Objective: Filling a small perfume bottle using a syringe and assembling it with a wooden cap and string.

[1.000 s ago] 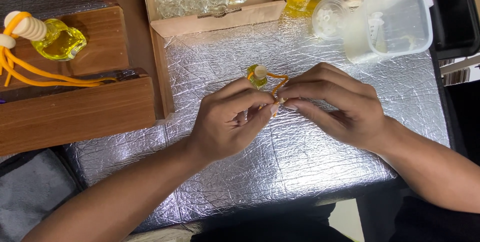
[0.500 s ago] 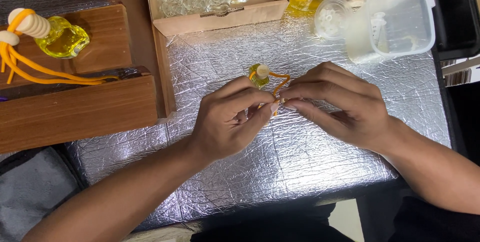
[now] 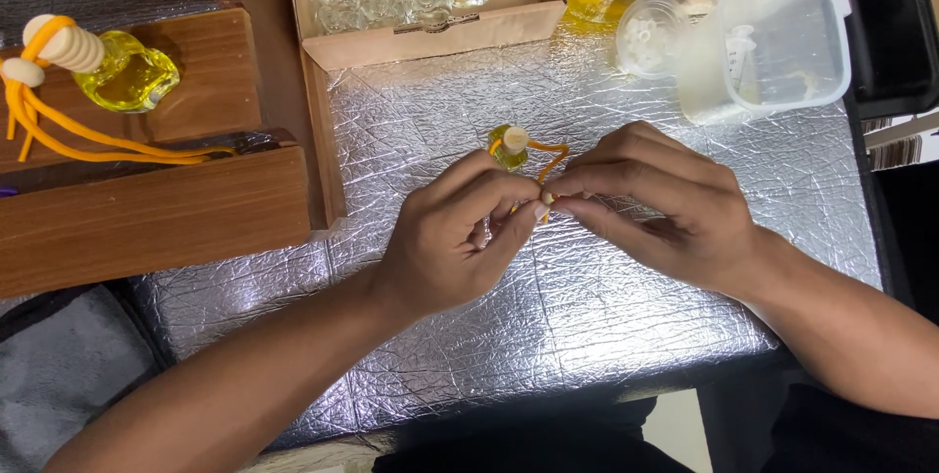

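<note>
the left hand [image 3: 455, 233] and right hand [image 3: 655, 204] meet fingertip to fingertip over the silver-foil tabletop [image 3: 606, 307], both pinched closed on an orange cord [image 3: 550, 152]. the cord loops up to a small yellow glass bottle [image 3: 507, 147] with a pale stopper, lying on the foil just behind the hands. well left of that bottle, a larger finished bottle [image 3: 122, 72] rests on a wooden stand [image 3: 156, 209].

Both hands meet over the foil mat [image 3: 587, 307], left hand [image 3: 452, 238] and right hand [image 3: 657, 201] pinching an orange cord [image 3: 550, 150] at their fingertips. The cord runs to a little yellow bottle [image 3: 508, 145] just behind them. Finished bottle [image 3: 122, 72] sits on the wood stand [image 3: 156, 204] off left.
</note>
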